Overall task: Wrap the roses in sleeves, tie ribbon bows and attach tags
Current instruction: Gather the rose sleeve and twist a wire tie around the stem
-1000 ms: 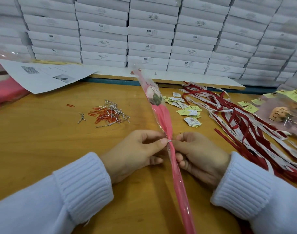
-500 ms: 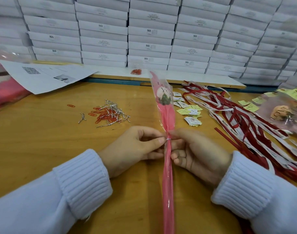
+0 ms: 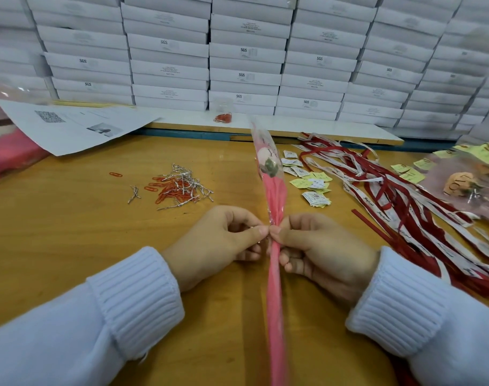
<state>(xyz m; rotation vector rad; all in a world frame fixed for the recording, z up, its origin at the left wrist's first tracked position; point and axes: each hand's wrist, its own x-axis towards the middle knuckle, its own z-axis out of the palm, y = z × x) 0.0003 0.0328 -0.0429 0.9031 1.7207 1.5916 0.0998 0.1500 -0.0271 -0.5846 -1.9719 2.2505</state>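
Head view: the rose [image 3: 267,160] is standing almost upright over the counter [image 3: 70,232], bloom pointing away from the person. It is sitting inside the pink sleeve [image 3: 275,288], which is running down between both hands toward the camera. The left hand [image 3: 218,246] is pinching the gathered neck of the sleeve between thumb and forefinger. The right hand [image 3: 326,254] is gripping the same spot from the other side, fingers curling round the stem. A small glint at the left fingertips is probably a wire tie, though it is too small to be sure.

So the neck is likely being cinched. To do this well, the right hand should be holding the gather tight below the leaves while the left is twisting, so the film is neither slipping nor tearing. Ribbons [image 3: 399,207] and tags [image 3: 315,197] are lying to the right, and loose ties [image 3: 182,181] to the left.
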